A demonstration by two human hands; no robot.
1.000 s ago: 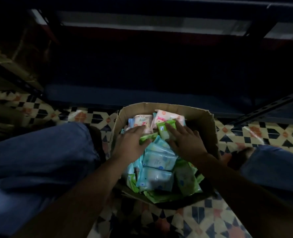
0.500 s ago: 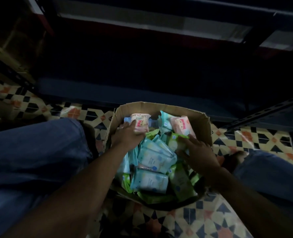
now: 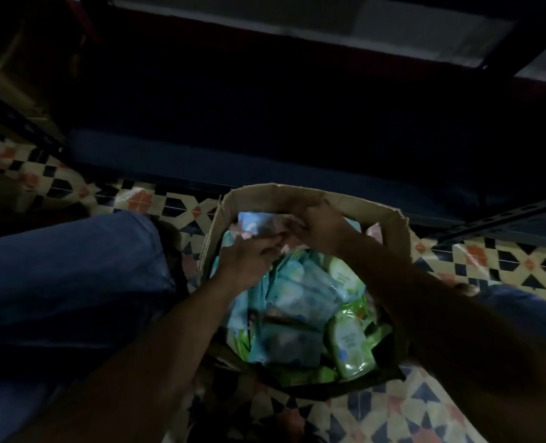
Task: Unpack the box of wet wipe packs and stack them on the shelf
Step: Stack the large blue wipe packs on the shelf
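1. Carefully now, I am gathering packs at the far end of the cardboard box (image 3: 389, 231), which is sitting on the patterned floor (image 3: 495, 260) between my knees, just in front of the dark shelf (image 3: 265, 164).
2. I am judging that the best way is to square several packs into one block and clamp it from both sides before lifting, since the slick wrappers will probably slide apart.
3. My left hand (image 3: 249, 254) is reaching into the box's far-left part, fingers (image 3: 273, 246) curled round a pale blue pack (image 3: 252, 223); blur is hiding exactly how firm that hold is.
4. My right hand (image 3: 321, 227) is arching over the box's far rim, knuckles up, fingers bent down onto pinkish packs (image 3: 289, 243); I am reading this as a grasp, though I cannot be sure.
5. Both forearms are converging toward the box's far end, hands almost touching.
6. The remaining wet wipe packs (image 3: 300, 302), blue and green, are lying heaped toward the box's near side.
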